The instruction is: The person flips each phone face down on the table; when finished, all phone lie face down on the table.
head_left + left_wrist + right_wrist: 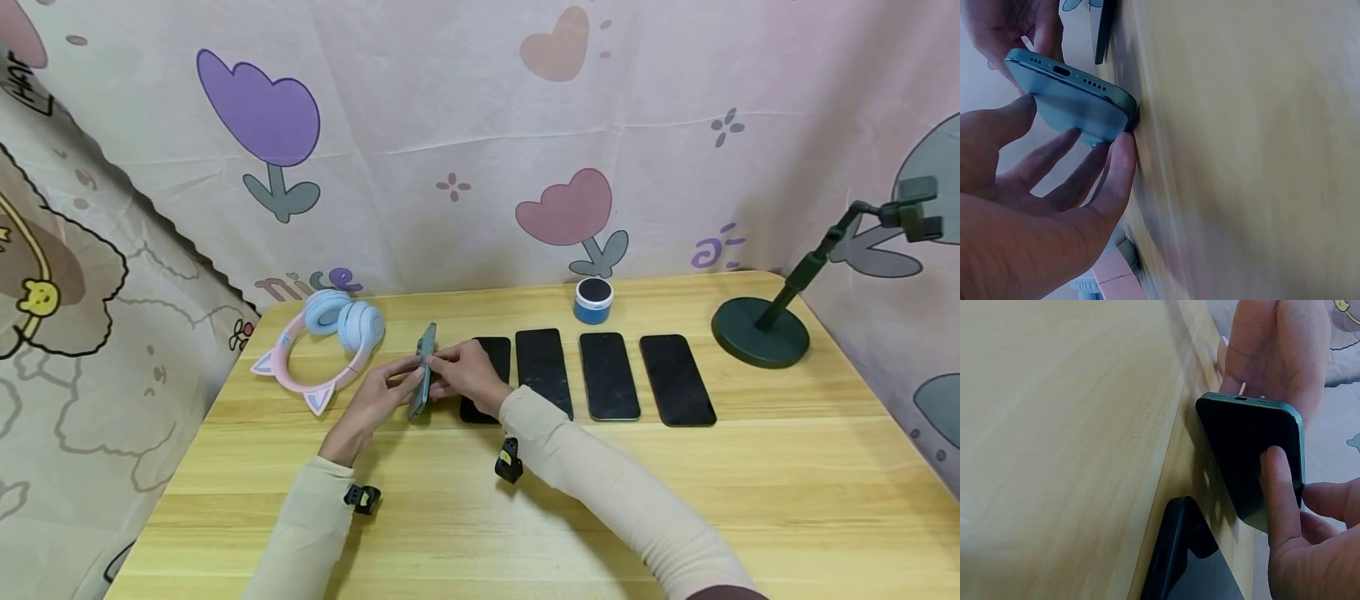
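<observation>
Currently in both grips: a green phone (1075,103), tipped up so that it stands nearly on its long edge; neither grip is released.
Left grip (375,403): bent against the phone's back from the left, thumb near the upper edge, other fingertips lower.
Right grip (474,375): pinches the upper long edge from the right, one finger laid on the dark screen.
Green phone's lie: directly between the grips, neither nearer; its long axis runs from near to far, port end on the near side, screen facing right. Whether its lower edge touches the bench (435,525) cannot be told.
Dark phones: four flat in a row to the right, long axes running much the same way; the leftmost phone (472,412) is partly hidden by the right grip, then come the second phone (543,371), third phone (609,377) and fourth phone (677,380).
Cat-ear headphones (360,325): near the left grip, on its far left side.
Blue cylinder (593,312): beyond the row.
Green stand (761,337): far right, well apart.
</observation>
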The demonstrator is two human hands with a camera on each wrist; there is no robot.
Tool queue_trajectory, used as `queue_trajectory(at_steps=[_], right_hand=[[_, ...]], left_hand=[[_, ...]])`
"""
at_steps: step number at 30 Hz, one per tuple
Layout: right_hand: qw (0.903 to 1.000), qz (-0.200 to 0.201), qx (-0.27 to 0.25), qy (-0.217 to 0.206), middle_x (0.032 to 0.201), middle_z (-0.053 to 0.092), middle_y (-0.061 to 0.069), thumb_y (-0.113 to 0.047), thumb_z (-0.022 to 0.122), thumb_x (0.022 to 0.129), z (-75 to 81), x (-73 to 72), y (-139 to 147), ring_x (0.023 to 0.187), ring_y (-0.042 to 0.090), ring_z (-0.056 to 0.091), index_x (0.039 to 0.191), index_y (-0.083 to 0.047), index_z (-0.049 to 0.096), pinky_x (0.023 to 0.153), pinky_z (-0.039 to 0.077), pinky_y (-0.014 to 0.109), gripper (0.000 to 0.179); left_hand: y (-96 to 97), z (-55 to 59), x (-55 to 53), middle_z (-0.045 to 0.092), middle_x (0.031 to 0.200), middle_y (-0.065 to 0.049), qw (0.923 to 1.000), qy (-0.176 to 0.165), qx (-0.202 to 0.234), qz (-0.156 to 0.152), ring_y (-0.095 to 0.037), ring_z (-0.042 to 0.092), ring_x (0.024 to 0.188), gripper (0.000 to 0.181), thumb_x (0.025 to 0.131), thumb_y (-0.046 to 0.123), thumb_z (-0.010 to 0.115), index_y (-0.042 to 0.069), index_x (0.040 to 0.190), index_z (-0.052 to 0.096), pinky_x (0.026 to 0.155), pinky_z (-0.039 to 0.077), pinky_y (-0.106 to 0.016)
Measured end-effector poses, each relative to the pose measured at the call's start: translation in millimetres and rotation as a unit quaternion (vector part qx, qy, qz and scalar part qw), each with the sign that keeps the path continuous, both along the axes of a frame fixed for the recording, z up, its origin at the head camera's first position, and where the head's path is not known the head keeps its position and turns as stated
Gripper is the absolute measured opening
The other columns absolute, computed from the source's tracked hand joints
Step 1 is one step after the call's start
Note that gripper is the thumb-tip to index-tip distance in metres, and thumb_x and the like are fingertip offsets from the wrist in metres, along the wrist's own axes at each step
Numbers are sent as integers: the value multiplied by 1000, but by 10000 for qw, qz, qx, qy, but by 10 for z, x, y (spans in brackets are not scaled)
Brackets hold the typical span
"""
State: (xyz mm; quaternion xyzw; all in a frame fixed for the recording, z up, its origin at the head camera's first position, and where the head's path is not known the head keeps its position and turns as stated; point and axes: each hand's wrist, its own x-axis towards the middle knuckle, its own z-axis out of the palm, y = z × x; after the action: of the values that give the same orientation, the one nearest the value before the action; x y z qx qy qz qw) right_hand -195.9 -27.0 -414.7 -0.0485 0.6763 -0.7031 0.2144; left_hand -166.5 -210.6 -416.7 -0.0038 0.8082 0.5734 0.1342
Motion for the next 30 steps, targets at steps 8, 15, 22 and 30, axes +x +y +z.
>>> queue_trajectory(at_steps=[8,15,22,30], right_hand=[[9999,-125,62,7,87,72,18,-6,61,101,-8,-1,30,72,24,73,120,9,69,71,61,35,25],[9990,-149,412,32,81,71,16,-3,64,100,-43,-10,16,66,21,71,112,8,73,70,61,35,19],[9956,-50,901,243,86,71,13,0,69,95,-58,16,-35,77,30,74,114,9,72,70,61,35,21],[9854,165,1534,724,79,72,8,0,77,88,-82,14,-76,73,22,74,95,4,77,66,60,31,8]], left_hand=[[-2,-28,-11,54,141,-27,9959,75,-894,122,-37,55,126,59,104,29,61,0,152,42,101,46,-48],[-11,-22,-23,58,132,-25,9899,14,-1387,280,-33,57,118,62,102,25,64,-3,152,41,94,49,-44],[-32,-19,-32,53,137,-27,9861,85,-1626,328,-34,51,120,62,101,21,65,-5,152,40,97,47,-47],[-53,-39,-65,53,138,-29,9826,228,-1810,357,-35,50,121,64,98,16,69,-8,150,41,99,45,-49]])
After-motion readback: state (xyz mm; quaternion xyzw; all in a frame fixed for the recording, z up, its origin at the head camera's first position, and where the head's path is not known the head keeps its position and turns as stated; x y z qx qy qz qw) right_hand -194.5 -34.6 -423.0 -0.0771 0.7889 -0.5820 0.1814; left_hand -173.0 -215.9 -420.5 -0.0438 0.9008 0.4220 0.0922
